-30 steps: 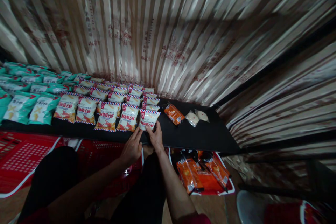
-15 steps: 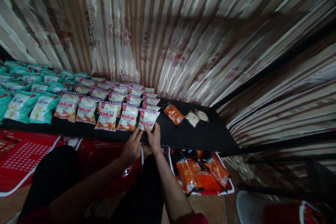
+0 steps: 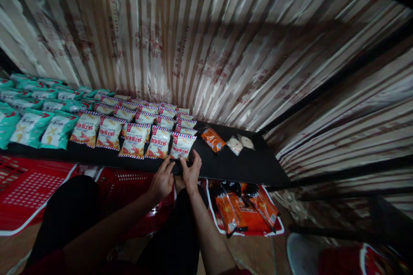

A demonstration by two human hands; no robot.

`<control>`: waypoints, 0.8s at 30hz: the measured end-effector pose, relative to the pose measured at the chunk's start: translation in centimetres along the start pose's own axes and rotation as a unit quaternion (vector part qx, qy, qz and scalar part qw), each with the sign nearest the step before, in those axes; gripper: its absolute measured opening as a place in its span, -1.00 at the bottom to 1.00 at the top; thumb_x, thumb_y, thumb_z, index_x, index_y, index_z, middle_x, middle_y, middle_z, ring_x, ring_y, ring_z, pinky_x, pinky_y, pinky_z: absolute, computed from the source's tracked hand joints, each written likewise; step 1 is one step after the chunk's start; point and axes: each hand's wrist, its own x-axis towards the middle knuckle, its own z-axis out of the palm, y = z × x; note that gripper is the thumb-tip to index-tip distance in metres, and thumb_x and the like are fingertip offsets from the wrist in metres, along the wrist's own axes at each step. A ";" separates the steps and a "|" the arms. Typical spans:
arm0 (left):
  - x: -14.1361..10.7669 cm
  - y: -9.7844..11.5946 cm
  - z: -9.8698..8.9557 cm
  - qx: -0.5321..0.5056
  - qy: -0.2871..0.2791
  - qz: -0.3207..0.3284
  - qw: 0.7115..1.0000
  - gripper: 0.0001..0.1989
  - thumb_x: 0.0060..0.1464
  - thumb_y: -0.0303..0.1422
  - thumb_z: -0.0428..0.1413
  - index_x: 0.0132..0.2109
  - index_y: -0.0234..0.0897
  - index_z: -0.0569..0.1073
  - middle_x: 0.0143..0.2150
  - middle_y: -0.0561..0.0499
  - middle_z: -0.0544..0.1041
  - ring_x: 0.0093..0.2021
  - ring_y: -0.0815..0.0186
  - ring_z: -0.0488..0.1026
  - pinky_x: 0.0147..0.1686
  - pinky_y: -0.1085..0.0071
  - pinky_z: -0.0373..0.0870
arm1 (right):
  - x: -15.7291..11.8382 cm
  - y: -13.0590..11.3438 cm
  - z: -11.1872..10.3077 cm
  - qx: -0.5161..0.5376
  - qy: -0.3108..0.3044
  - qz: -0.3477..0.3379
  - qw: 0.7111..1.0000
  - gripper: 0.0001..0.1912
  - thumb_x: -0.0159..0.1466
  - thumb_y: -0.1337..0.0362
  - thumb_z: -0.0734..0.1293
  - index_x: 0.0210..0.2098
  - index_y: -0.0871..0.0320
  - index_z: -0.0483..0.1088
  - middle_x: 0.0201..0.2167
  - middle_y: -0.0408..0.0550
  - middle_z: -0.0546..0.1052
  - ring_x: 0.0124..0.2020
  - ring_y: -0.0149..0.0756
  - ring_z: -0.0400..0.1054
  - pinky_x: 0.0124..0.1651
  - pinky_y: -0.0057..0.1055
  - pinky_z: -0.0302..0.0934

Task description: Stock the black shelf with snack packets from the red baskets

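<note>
A white and orange snack bag [image 3: 181,145] stands at the right end of the front row on the black shelf [image 3: 226,167]. My left hand [image 3: 162,180] has its fingers stretched out at the shelf's front edge, near the bag's lower left corner. On the other side, my right hand [image 3: 192,172] is open, thumb and fingers apart, close to the bag's lower right; whether the thumb touches it I cannot tell. Several matching bags [image 3: 158,142] stand in rows to the left. Beyond them are teal snack bags [image 3: 55,131].
An orange packet [image 3: 213,139] and two clear-wrapped white round items [image 3: 235,145] lie on the shelf to the right. Under the shelf, a red basket [image 3: 276,231] holds orange packets; other red baskets [image 3: 35,189] stand left. A striped curtain [image 3: 200,43] hangs behind.
My right hand has come off the bag's right side, its fingers spreading apart. My left hand has stayed near the shelf edge. The view has shifted slightly.
</note>
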 end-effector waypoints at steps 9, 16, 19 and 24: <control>-3.2 0.0 -1.5 -0.058 -0.025 -0.002 0.998 -0.67 0.12 -0.51 -0.19 -0.11 -0.31 0.42 -0.12 -0.14 0.44 -0.06 0.26 0.38 0.02 0.27 0.35 | -7.5 -3.7 0.6 0.031 0.000 -0.016 0.999 -0.73 0.28 0.16 0.12 -0.11 0.15 0.27 -0.16 0.08 0.37 -0.08 -0.21 0.25 0.02 -0.20 0.14; -8.1 -3.5 -2.2 -0.036 -0.136 -0.114 0.983 -0.72 0.12 -0.49 -0.19 -0.26 -0.31 0.42 -0.25 -0.12 0.47 -0.21 0.28 0.41 -0.12 0.33 0.37 | -13.2 -2.8 4.6 0.015 -0.124 0.065 0.990 -0.74 0.25 0.24 0.07 -0.22 0.13 0.34 -0.24 0.04 0.44 -0.12 -0.21 0.30 0.01 -0.23 0.14; -9.9 -5.8 -2.6 -0.003 -0.174 -0.185 0.967 -0.75 0.04 -0.51 -0.13 -0.29 -0.28 0.44 -0.27 -0.09 0.50 -0.20 0.28 0.44 -0.12 0.34 0.36 | -14.9 -1.7 7.0 -0.001 -0.210 0.148 0.966 -0.77 0.20 0.28 0.12 -0.28 0.12 0.39 -0.23 0.04 0.47 -0.11 -0.19 0.32 0.02 -0.24 0.13; -11.5 -9.0 -3.9 0.016 -0.201 -0.256 0.946 -0.86 -0.02 -0.39 0.00 -0.38 -0.28 0.46 -0.45 -0.06 0.50 -0.36 0.26 0.47 -0.29 0.39 0.39 | -17.4 0.3 10.8 0.039 -0.359 0.310 0.880 -0.88 0.03 0.38 0.24 -0.47 0.11 0.41 -0.40 -0.06 0.52 -0.24 -0.19 0.39 -0.08 -0.26 0.18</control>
